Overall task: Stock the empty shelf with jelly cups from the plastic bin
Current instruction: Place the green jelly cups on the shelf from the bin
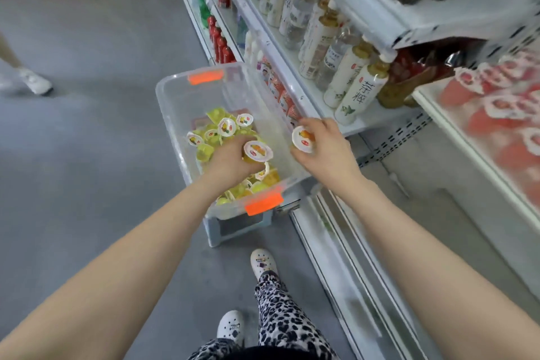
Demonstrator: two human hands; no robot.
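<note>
The left grip (230, 159) is curled round an orange jelly cup (257, 151), holding it just above the pile with its white printed lid facing up. The right grip (325, 149) pinches a second jelly cup (303, 138) between thumb and fingers, its lid turned towards the camera, above the right-hand edge of the bin. The two cups are close together but apart.

Below both grips is a clear plastic bin (168, 102) with orange latches at its near and far ends. Loose jelly cups (226, 126), yellow, green and orange, lie heaped in its near half; the far half shows bare bottom. The bin rests on a low grey stand (233, 229) on the grey floor (87, 140), just beside the shop shelving.

To the right of the bin, a white shelf carries rows of tall white tea bottles (358, 93). Further right, a nearer white shelf (425, 101) holds red jelly cups (496, 109), blurred. Lower shelves behind the bin hold red bottles (220, 44).

At the bottom edge are the person's leopard-print trousers (280, 316) and white clogs (262, 262). At far left, another person's white shoe (36, 83) stands on the floor, well away from the bin.
</note>
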